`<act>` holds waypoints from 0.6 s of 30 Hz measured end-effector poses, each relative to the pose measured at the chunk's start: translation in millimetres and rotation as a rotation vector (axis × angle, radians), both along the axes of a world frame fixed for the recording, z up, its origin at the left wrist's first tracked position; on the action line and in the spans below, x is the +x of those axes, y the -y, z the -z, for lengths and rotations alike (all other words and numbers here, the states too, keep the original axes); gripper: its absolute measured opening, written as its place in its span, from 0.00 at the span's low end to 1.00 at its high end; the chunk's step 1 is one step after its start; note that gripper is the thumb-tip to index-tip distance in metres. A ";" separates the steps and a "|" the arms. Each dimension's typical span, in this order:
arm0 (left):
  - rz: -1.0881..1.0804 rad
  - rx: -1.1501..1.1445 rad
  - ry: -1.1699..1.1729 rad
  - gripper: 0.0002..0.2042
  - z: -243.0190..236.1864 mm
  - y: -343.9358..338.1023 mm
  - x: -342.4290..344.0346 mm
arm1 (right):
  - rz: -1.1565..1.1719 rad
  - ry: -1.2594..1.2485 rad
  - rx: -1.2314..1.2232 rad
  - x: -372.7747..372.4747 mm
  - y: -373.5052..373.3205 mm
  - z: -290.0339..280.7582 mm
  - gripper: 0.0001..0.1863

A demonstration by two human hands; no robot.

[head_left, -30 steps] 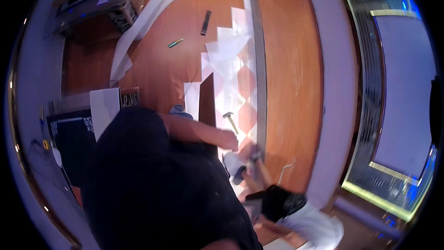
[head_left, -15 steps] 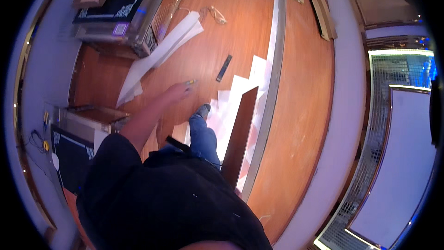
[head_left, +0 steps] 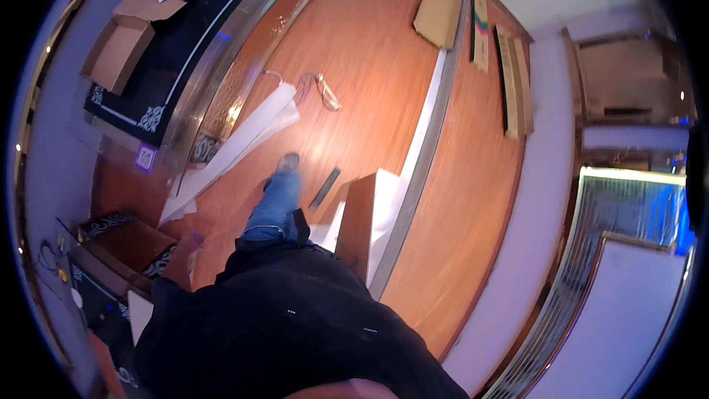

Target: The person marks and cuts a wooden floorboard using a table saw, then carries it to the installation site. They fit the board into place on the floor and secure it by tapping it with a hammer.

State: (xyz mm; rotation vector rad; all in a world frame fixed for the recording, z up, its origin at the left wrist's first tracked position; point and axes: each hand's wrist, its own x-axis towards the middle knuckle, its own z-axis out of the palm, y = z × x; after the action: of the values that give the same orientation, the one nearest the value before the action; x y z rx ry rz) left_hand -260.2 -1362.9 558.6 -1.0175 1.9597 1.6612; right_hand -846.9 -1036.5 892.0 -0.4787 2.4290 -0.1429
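Note:
My left hand [head_left: 193, 243] hangs low at the lower left, beside the edge of a dark-bordered wooden box [head_left: 122, 236]. Its fingers are blurred, so any object in them cannot be made out. My right hand is out of view. My left forearm runs up from my dark shirt, and my jeans-clad leg [head_left: 269, 207] reaches forward onto the wooden floor [head_left: 354, 66]. Near that foot lies a dark narrow bar [head_left: 325, 188]. Right of it a brown board [head_left: 353, 229] stands over white paper [head_left: 384, 203]. Left of the foot lies a long white paper strip [head_left: 218, 159].
A dark-topped cabinet [head_left: 129, 114] at upper left carries an open cardboard box [head_left: 118, 52]. Cardboard pieces [head_left: 436, 7] lie at the far end, with a cord [head_left: 325, 96] nearer. A grey channel [head_left: 417, 177] runs along the floor. A lit metal-framed panel [head_left: 635, 303] lines the right.
I have advanced along the floor. My left hand, earlier reaching forward with a small yellow-green object, is now lowered and further left. The co-worker seen a second ago is out of view.

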 end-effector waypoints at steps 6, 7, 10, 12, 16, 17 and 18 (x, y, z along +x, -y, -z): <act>0.015 -0.055 -0.026 0.13 11.0 145.8 -214.4 | -0.041 -0.016 0.016 -172.9 207.9 -6.5 0.30; 0.016 -0.160 -0.039 0.13 6.1 186.1 -255.3 | -0.080 -0.006 0.005 -205.5 244.8 -4.7 0.30; 0.013 -0.385 -0.088 0.12 -74.8 335.7 -414.0 | -0.089 -0.001 0.037 -286.0 323.5 -14.1 0.30; -0.010 -0.423 0.218 0.11 -154.2 454.1 -518.7 | -0.079 0.002 0.030 -337.5 374.4 -7.1 0.30; 0.044 -0.102 0.176 0.12 -211.1 585.6 -648.2 | -0.080 0.027 0.031 -448.4 476.2 19.8 0.30; 0.191 -0.104 0.159 0.12 -195.6 605.3 -667.4 | -0.083 0.033 0.028 -478.0 500.7 28.6 0.30; 0.334 -0.100 0.148 0.12 -167.9 616.5 -676.2 | -0.099 0.040 0.018 -512.6 529.1 37.7 0.30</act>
State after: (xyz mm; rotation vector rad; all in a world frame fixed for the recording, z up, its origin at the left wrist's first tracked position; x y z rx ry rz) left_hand -936.5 -1979.4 726.5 -0.7706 2.0006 1.2835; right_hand -1359.5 -1565.6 854.3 -0.5818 2.3600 -0.0877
